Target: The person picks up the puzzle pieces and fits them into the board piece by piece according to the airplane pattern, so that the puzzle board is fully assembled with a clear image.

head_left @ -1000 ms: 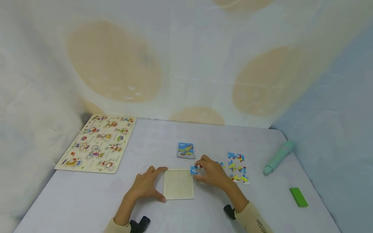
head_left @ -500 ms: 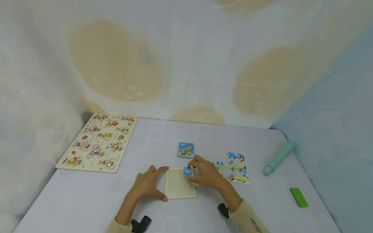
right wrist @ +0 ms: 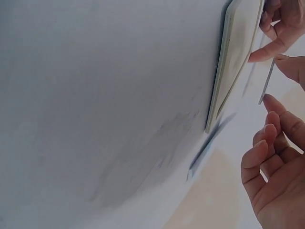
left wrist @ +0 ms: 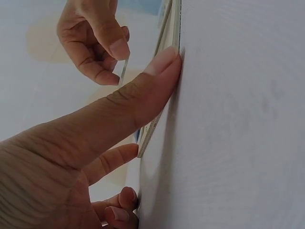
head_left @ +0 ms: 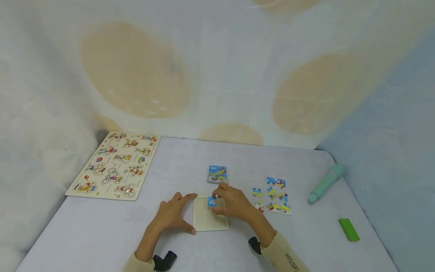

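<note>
My right hand (head_left: 234,203) pinches a small square blue-and-white jigsaw piece (head_left: 212,201) between thumb and index finger. The piece is over the far part of a pale wooden puzzle tray (head_left: 208,223); in the left wrist view the thin piece (left wrist: 124,71) appears edge-on. Along the tray's left side my left hand (head_left: 172,215) is spread, index finger at the far corner and thumb at the near one. Its thumb (left wrist: 155,76) presses the tray's edge in the left wrist view. Seen from the right wrist, the raised rim of the tray (right wrist: 220,81) shows.
Right of the tray lie several loose jigsaw pieces (head_left: 272,193) with yellow, red and blue parts. A small picture of a yellow plane (head_left: 217,173) sits behind the tray. A large picture board (head_left: 115,166) is at left; a mint-green tube (head_left: 326,184) and green block (head_left: 349,229) at right.
My right hand has carried the jigsaw piece leftward from the tray's right edge to over its inside. The left hand has stayed at the tray's left side.
</note>
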Motion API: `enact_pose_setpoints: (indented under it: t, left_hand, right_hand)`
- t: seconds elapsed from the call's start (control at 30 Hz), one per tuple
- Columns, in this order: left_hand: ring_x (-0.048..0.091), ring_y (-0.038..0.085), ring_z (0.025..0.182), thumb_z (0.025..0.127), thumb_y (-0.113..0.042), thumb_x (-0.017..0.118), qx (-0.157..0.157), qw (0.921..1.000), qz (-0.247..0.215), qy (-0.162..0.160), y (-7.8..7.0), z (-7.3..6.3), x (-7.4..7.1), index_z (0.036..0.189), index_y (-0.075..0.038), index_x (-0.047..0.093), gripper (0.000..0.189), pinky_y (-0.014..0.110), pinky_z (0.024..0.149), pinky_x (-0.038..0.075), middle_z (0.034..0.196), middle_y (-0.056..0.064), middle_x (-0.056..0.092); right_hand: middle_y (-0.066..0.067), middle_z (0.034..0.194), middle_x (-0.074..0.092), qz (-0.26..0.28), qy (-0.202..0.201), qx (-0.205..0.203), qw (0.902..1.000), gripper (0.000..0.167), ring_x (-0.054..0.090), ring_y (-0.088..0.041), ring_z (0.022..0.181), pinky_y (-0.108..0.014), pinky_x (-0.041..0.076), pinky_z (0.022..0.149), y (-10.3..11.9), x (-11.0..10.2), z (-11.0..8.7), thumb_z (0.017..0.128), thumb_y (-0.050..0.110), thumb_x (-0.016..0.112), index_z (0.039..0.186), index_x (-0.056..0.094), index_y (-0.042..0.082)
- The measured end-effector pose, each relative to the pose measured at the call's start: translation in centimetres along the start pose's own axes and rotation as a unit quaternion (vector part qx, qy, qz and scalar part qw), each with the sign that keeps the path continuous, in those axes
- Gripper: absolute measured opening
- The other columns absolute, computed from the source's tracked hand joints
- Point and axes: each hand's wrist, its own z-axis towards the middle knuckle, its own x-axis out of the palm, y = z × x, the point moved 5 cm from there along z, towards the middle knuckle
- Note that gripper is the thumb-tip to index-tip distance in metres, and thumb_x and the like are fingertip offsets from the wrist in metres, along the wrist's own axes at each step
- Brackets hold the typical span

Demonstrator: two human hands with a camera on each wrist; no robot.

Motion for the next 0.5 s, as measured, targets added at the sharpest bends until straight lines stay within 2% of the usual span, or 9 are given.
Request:
enact_pose_setpoints:
  t: [0.27, 0.5]
  left_hand:
    - [0.041, 0.016, 0.071, 0.045, -0.049, 0.096, 0.001, 1.0, 0.005, -0.001, 0.0, -0.1, -0.2, 0.14, -0.025, 0.055, 0.106, 0.035, 0.064, 0.027, 0.089, 0.0, 0.044]
    - [0.042, 0.016, 0.071, 0.045, -0.049, 0.096, -0.003, 0.9999, 0.01, 0.003, 0.0, -0.1, -0.1, 0.141, -0.027, 0.054, 0.107, 0.035, 0.065, 0.028, 0.089, 0.0, 0.044]
  right_hand:
    - [0.006, 0.09, 0.051, -0.029, 0.016, -0.027, 0.9991, 0.034, 0.043, -0.003, 0.071, -0.016, 0.039, 0.061, 0.9, 0.9, 0.8, 0.081, 0.033, 0.079, 0.107, 0.073, 0.013]
    - [0.006, 0.09, 0.05, -0.053, 0.022, -0.031, 0.9979, 0.036, 0.042, -0.004, 0.072, -0.015, 0.038, 0.061, 1.6, 1.4, 1.5, 0.081, 0.035, 0.08, 0.108, 0.074, 0.012]
